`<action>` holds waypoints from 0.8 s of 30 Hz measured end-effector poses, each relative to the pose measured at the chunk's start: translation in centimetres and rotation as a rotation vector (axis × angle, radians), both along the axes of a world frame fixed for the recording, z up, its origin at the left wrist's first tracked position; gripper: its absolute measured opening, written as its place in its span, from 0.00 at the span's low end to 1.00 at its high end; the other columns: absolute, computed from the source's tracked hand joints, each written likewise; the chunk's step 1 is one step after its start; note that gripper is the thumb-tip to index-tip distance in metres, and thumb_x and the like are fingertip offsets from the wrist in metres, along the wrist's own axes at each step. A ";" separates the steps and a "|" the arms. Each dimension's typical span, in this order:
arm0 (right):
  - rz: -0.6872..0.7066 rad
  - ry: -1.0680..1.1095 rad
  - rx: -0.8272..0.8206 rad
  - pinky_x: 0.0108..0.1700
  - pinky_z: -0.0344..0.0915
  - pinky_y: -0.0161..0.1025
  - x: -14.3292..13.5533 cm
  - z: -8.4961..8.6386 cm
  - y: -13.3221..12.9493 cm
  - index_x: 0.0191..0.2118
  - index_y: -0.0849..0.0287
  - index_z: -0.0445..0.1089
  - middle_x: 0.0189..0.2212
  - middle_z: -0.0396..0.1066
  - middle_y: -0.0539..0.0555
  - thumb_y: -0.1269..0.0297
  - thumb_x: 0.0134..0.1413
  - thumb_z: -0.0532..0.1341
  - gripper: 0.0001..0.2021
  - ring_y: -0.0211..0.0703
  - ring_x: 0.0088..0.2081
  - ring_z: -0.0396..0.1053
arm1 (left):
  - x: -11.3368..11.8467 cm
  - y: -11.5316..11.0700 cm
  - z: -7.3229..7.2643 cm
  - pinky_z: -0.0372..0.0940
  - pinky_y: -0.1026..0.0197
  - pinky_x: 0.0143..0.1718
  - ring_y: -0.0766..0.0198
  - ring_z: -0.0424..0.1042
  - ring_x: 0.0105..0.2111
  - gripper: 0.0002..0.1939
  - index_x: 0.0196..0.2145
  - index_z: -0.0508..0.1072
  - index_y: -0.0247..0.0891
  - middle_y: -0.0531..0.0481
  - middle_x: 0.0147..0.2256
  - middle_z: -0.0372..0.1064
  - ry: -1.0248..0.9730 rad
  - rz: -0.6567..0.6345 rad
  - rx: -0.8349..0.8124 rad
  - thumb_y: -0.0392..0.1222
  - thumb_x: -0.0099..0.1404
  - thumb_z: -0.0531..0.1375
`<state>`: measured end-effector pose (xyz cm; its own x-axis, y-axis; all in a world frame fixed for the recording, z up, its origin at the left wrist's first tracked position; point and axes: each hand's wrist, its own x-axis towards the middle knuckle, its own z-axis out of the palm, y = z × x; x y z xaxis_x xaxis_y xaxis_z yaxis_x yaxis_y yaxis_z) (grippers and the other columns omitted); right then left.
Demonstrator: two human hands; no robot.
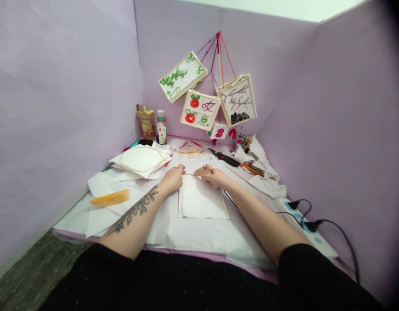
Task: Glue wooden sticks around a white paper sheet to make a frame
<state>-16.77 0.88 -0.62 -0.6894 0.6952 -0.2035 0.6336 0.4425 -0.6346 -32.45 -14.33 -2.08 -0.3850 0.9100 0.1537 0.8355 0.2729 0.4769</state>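
A rectangular white paper panel [202,201] with thin wooden strips along its edges lies flat in front of me. My left hand [175,178] is closed in a pinch at its far left corner, on a thin wooden stick [179,159] that pokes up past the fingertips. My right hand [215,178] grips a tan glue gun [203,169] over the panel's far edge, its nozzle pointing left toward my left fingers. A black cord trails from under my right wrist. The exact contact between nozzle and wood is too small to make out.
Papers with a wooden-edged panel [143,160] lie left, near a yellow piece [110,198]. Behind are short sticks [191,152], black-handled pliers [227,159] and a jar [146,124]. Painted lanterns [201,110] hang above. A power strip [311,231] sits right, beside crumpled paper [261,162].
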 end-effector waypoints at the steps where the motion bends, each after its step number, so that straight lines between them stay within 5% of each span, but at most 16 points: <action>1: -0.006 0.001 -0.008 0.21 0.55 0.30 0.1 0.0 0.0 0.32 0.64 0.72 0.25 0.70 0.53 0.56 0.46 0.62 0.14 0.36 0.24 0.65 | 0.0 0.0 0.0 0.60 0.57 0.53 0.57 0.65 0.53 0.27 0.52 0.61 0.34 0.42 0.48 0.71 -0.001 0.002 0.000 0.24 0.54 0.53; 24: -0.077 -0.016 -0.023 0.24 0.58 0.31 2.6 0.3 1.6 0.33 0.64 0.73 0.29 0.72 0.54 0.58 0.48 0.63 0.12 0.37 0.27 0.67 | -0.4 0.4 -0.5 0.59 0.58 0.53 0.57 0.65 0.53 0.27 0.51 0.63 0.35 0.42 0.48 0.71 -0.013 -0.001 -0.001 0.24 0.53 0.52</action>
<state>-14.22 2.52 -0.30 -0.6304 0.7414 -0.2302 0.6753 0.3774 -0.6337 -32.87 -13.97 -2.62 -0.3862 0.9105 0.1480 0.8296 0.2727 0.4873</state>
